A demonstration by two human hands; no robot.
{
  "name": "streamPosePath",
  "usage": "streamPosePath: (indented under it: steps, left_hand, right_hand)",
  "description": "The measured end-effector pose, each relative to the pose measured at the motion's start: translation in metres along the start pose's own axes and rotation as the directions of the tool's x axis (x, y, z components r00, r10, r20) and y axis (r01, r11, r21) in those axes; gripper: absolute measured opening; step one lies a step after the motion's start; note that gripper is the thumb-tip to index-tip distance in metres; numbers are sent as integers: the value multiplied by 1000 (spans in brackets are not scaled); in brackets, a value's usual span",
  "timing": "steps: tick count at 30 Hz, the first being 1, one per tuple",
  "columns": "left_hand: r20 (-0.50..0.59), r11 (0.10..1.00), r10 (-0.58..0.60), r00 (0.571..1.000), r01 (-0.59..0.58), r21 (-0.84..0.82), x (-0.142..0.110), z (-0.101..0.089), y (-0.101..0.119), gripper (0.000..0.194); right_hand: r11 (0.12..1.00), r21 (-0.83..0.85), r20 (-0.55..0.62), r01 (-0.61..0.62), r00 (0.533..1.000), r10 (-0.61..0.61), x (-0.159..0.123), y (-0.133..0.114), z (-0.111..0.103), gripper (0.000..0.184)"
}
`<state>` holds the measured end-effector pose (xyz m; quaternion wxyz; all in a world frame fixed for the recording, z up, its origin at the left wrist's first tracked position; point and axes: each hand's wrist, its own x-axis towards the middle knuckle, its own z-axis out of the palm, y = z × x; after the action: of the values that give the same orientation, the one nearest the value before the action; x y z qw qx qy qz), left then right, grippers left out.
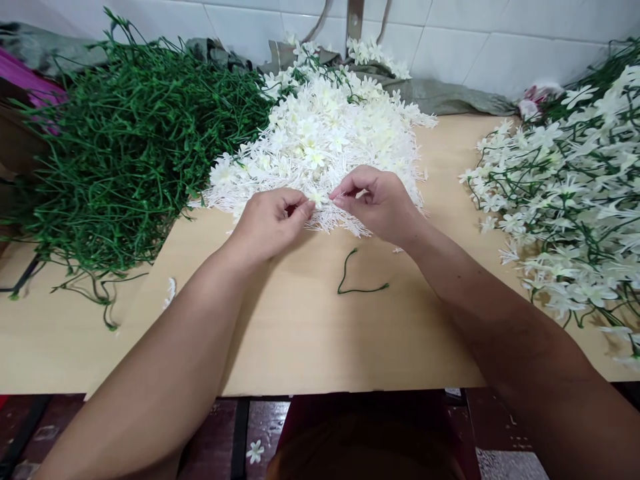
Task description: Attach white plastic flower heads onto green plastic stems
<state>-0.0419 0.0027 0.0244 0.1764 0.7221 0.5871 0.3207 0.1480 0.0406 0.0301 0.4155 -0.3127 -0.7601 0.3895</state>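
Observation:
My left hand (277, 220) is closed in a pinch on the edge of a white artificial flower (317, 198) with a pale yellow centre. Just right of that flower, my right hand (376, 203) also pinches with thumb and forefinger; what lies between those fingertips is too small to make out. Both hands are at the front edge of a big heap of white artificial flowers (345, 127). A single bent green plastic stem (345, 275) lies on the board below my right hand.
At the left rises a tall pile of green plastic stems (135, 140). White flowers on green stems (560, 200) are heaped at the right. A tan board (300, 333) covers the table, against a tiled wall (450, 40). One flower (255, 452) lies on the floor.

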Motion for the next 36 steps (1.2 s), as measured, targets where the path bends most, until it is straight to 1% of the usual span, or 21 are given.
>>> streamPosePath:
  steps: [3, 6, 8, 10, 13, 17, 20, 22, 26, 29, 31, 34, 36]
  left_hand:
    - [19, 998, 61, 998, -61, 6, 0, 2, 0, 28]
    - [22, 995, 96, 995, -96, 5, 0, 4, 1, 26]
    - [33, 995, 101, 994, -100, -8, 0, 6, 3, 26]
    - [44, 994, 110, 993, -109, -24, -1, 7, 4, 26]
    - [39, 988, 149, 988, -147, -46, -1, 10, 4, 26]
    - [20, 973, 221, 975, -219, -76, 0, 11, 4, 29]
    - [11, 966, 247, 969, -246, -79, 0, 12, 3, 30]
    - [11, 964, 256, 967, -255, -74, 0, 12, 3, 29]
    - [-2, 957, 281, 960, -280, -75, -1, 13, 3, 28]
    - [-30, 964, 249, 968, -251, -87, -1, 13, 2, 29]
    - [-57, 976, 190, 980, -195, -99, -1, 13, 2, 30]
    - [-84, 984, 89, 993, -101, -150, -1, 14, 2, 27]
    - [-86, 980, 51, 995, -67, -186, -1, 16, 3, 24]
  right_hand:
    - [1000, 15, 4, -14, 1000, 14, 1, 4, 1, 9]
    - [999, 24, -9, -35, 999, 36, 0, 7, 3, 8]
    - [1000, -17, -25, -9, 1000, 9, -1, 8, 4, 9]
    - [996, -86, -52, 38, 998, -43, -2, 10, 6, 9]
    - [986, -148, -79, 76, 993, -89, -3, 13, 9, 8]
    - [993, -111, -78, 28, 996, -37, -5, 16, 12, 8]
    - [993, -119, -53, 1, 999, -8, -5, 16, 12, 10]
    - [989, -148, -41, 4, 999, -10, -5, 15, 10, 11]
    - [984, -172, -52, 50, 997, -60, -2, 16, 7, 14]
    - [979, -193, -75, 69, 994, -84, -2, 16, 6, 16]
    - [976, -203, -75, 77, 993, -94, -2, 17, 6, 16]
    - [975, -203, -73, 93, 991, -110, -3, 17, 6, 15]
    - [973, -204, -75, 108, 989, -126, -3, 17, 7, 16]
